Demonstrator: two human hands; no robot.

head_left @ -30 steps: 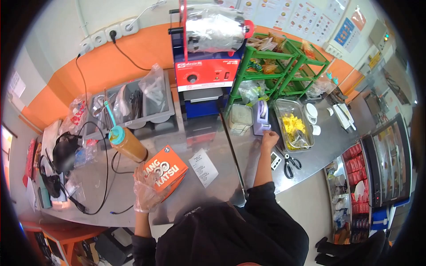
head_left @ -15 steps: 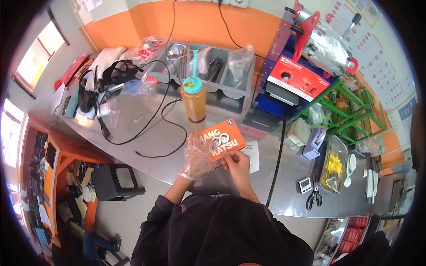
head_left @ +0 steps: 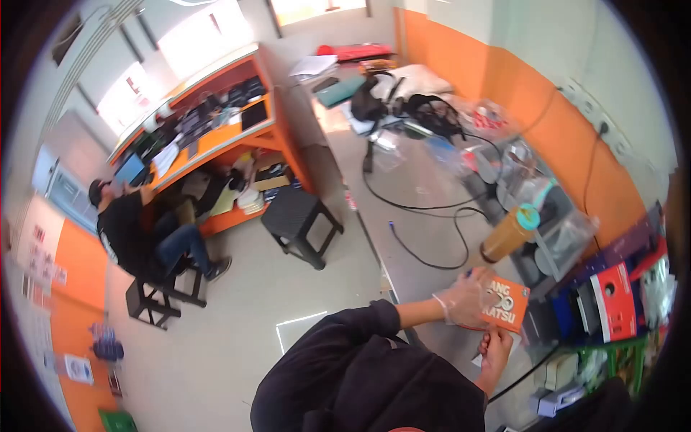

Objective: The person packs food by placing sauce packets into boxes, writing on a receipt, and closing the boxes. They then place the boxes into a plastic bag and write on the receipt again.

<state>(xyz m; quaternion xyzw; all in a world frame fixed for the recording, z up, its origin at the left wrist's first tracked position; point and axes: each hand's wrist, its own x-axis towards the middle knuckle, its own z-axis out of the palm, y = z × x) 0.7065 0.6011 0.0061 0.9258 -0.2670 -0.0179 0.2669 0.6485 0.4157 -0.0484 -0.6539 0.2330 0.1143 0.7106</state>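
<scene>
An orange box (head_left: 508, 306) with white lettering is held low over the steel table (head_left: 417, 277). My left hand (head_left: 466, 297), in a clear plastic glove, grips its left side. The bare right hand (head_left: 495, 347) pinches the box's lower edge, fingers closed. Just beyond the box a bottle of brown sauce (head_left: 507, 236) with a turquoise lid leans in the tilted view. Part of a white paper shows beneath the hands.
Black cables (head_left: 425, 209) loop across the table toward a black bag (head_left: 432, 115). A grey bin (head_left: 558, 248) and a red machine panel (head_left: 613, 301) stand to the right. Left are a black stool (head_left: 299, 216), an orange desk (head_left: 288, 155) and a seated person (head_left: 133, 223).
The view has swung left, bringing the seated person and desk into sight. Both hands still hold the orange box, which now appears farther right and lower in the frame.
</scene>
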